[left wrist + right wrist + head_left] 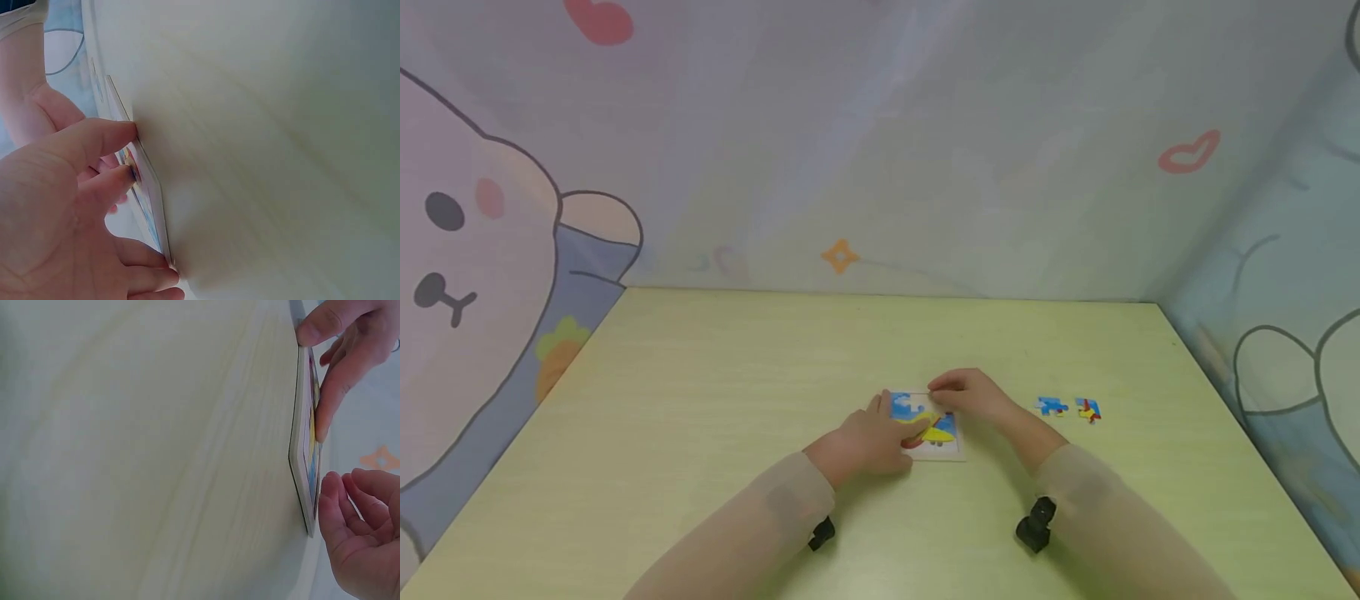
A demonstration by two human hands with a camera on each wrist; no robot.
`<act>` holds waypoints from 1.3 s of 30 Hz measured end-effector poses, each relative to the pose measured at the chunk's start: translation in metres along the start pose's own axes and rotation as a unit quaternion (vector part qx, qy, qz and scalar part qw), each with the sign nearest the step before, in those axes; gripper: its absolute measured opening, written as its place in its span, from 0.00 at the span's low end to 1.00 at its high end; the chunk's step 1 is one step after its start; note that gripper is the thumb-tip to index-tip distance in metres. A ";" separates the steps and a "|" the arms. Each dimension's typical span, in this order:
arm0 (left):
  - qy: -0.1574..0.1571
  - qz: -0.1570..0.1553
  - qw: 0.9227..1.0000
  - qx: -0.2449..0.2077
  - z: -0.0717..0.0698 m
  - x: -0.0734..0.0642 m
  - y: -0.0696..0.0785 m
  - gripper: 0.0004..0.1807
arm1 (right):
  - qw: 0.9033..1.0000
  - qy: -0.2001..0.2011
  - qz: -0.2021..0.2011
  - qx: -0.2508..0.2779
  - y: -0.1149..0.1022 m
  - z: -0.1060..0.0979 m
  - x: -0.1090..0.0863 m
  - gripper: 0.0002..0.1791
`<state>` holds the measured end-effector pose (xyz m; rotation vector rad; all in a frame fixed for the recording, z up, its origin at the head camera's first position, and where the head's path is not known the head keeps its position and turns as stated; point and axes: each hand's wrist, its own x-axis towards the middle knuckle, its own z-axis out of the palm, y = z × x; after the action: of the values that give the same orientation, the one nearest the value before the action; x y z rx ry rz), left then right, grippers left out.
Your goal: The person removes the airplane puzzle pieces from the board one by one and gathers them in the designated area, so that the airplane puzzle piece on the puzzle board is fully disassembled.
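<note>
A small jigsaw puzzle board (951, 456) lies on the table, with a yellow, red and blue picture and a pale gap near its top. My left hand (868, 437) holds the board at its left side, thumb at the near edge and other fingers toward the far corner. Its index finger presses the picture. In the left wrist view the left hand (69, 194) spans the board's edge. My right hand (977, 393) is at the far right corner, fingers loosely bent. Nothing shows between the fingers of the right hand (365, 528) in the right wrist view.
Two loose puzzle pieces lie right of the board: a blue piece (1051, 407) and a blue, red and yellow piece (1087, 409). The pale table (737, 358) meets a printed fabric backdrop (887, 167) at the back.
</note>
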<state>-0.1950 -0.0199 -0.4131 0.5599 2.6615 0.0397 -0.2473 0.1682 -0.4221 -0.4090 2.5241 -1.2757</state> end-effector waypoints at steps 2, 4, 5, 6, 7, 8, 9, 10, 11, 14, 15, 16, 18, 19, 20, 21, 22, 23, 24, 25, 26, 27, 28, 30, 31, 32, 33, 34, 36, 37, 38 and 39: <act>0.002 0.002 1.000 0.005 0.000 0.000 -0.001 0.33 | 1.000 -0.003 0.004 -0.006 -0.004 0.005 0.002 0.14; 0.003 0.006 1.000 0.011 0.001 0.000 -0.001 0.33 | 1.000 -0.003 0.003 -0.012 -0.007 0.009 0.003 0.13; 0.003 0.008 1.000 0.017 0.001 0.001 -0.001 0.33 | 1.000 -0.003 0.002 -0.014 -0.009 0.010 0.003 0.13; 0.003 0.010 1.000 0.022 0.002 0.001 -0.001 0.33 | 1.000 -0.002 0.003 -0.012 -0.011 0.012 0.003 0.13; 0.003 0.011 0.999 0.030 0.002 0.001 -0.002 0.33 | 1.000 -0.002 0.001 -0.014 -0.012 0.014 0.003 0.13; 0.003 0.013 0.999 0.038 0.002 0.001 -0.002 0.33 | 1.000 -0.001 0.001 -0.014 -0.013 0.016 0.003 0.13; 0.003 0.013 0.999 0.043 0.003 0.001 -0.002 0.33 | 1.000 -0.001 0.001 -0.014 -0.014 0.017 0.003 0.13; 0.002 0.014 0.999 0.051 0.003 0.001 -0.002 0.33 | 1.000 -0.002 0.003 -0.012 -0.015 0.018 0.003 0.13; 0.002 0.014 0.999 0.053 0.003 0.000 -0.002 0.34 | 1.000 -0.003 0.002 -0.013 -0.016 0.019 0.003 0.13; 0.001 0.017 0.998 0.055 0.003 -0.001 -0.002 0.36 | 1.000 -0.005 0.008 -0.016 -0.016 0.022 0.004 0.14; 0.001 0.018 0.998 0.055 0.003 -0.002 -0.001 0.38 | 1.000 -0.006 0.009 -0.018 -0.016 0.022 0.004 0.14; 0.001 0.019 0.998 0.055 0.003 -0.003 -0.001 0.39 | 1.000 -0.007 0.010 -0.018 -0.016 0.023 0.004 0.14; 0.000 0.019 0.998 0.057 0.003 -0.004 -0.001 0.42 | 1.000 -0.006 0.013 -0.012 -0.014 0.024 0.005 0.14; -0.001 0.019 0.998 0.058 0.003 -0.005 -0.001 0.43 | 1.000 -0.006 0.013 -0.007 -0.013 0.024 0.005 0.14; -0.002 0.018 0.998 0.059 0.002 -0.005 -0.001 0.43 | 1.000 -0.006 0.014 0.000 -0.013 0.024 0.006 0.14; -0.002 0.017 0.998 0.059 0.002 -0.005 -0.001 0.43 | 1.000 -0.005 0.018 0.006 -0.012 0.024 0.006 0.14; -0.003 0.017 0.998 0.058 0.001 -0.006 -0.001 0.44 | 1.000 -0.002 0.021 0.013 -0.011 0.024 0.007 0.14; -0.003 0.017 0.998 0.058 0.001 -0.006 0.000 0.44 | 1.000 0.000 0.023 0.018 -0.011 0.024 0.007 0.13; -0.004 0.017 0.998 0.058 0.000 -0.006 0.000 0.44 | 0.999 0.003 0.025 0.021 -0.010 0.024 0.008 0.13; -0.004 0.018 0.998 0.056 0.000 -0.007 0.000 0.44 | 0.999 0.005 0.027 0.022 -0.011 0.024 0.008 0.13; -0.004 0.018 0.998 0.056 -0.001 -0.007 0.000 0.44 | 0.999 0.009 0.031 0.021 -0.011 0.024 0.009 0.12; -0.003 0.018 0.998 0.055 -0.001 -0.007 0.000 0.44 | 0.999 0.012 0.035 0.021 -0.012 0.023 0.009 0.12; -0.002 0.019 0.998 0.054 -0.001 -0.008 0.000 0.44 | 0.999 0.015 0.037 0.019 -0.013 0.023 0.009 0.12; 0.000 0.019 0.998 0.053 -0.002 -0.008 0.000 0.44 | 0.999 0.018 0.040 0.016 -0.015 0.023 0.010 0.12; 0.000 0.020 0.998 0.053 -0.002 -0.008 0.000 0.43 | 0.999 0.019 0.044 0.016 -0.016 0.023 0.010 0.12; 0.001 0.021 0.998 0.053 -0.002 -0.008 0.000 0.43 | 0.999 0.021 0.046 0.015 -0.017 0.023 0.010 0.12; 0.001 0.022 0.998 0.053 -0.002 -0.008 0.000 0.43 | 0.999 0.021 0.045 0.015 -0.018 0.024 0.011 0.13; 0.002 0.023 0.998 0.054 -0.002 -0.009 0.000 0.43 | 0.999 0.021 0.043 0.014 -0.018 0.024 0.012 0.13; 0.003 0.026 0.998 0.055 -0.002 -0.009 0.000 0.43 | 0.999 0.021 0.042 0.012 -0.020 0.026 0.014 0.13; 0.005 0.028 0.998 0.058 -0.002 -0.008 0.000 0.43 | 0.999 0.021 0.040 0.011 -0.021 0.027 0.015 0.13; 0.006 0.031 0.998 0.060 -0.002 -0.008 -0.001 0.44 | 0.999 0.021 0.038 0.007 -0.021 0.028 0.016 0.14; 0.008 0.033 0.998 0.060 -0.001 -0.008 -0.001 0.44 | 0.999 0.021 0.034 0.003 -0.021 0.030 0.017 0.14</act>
<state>-0.1888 -0.0236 -0.4086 0.6876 2.6725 -0.0976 -0.2499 0.1283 -0.4242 -0.2958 2.5440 -1.2802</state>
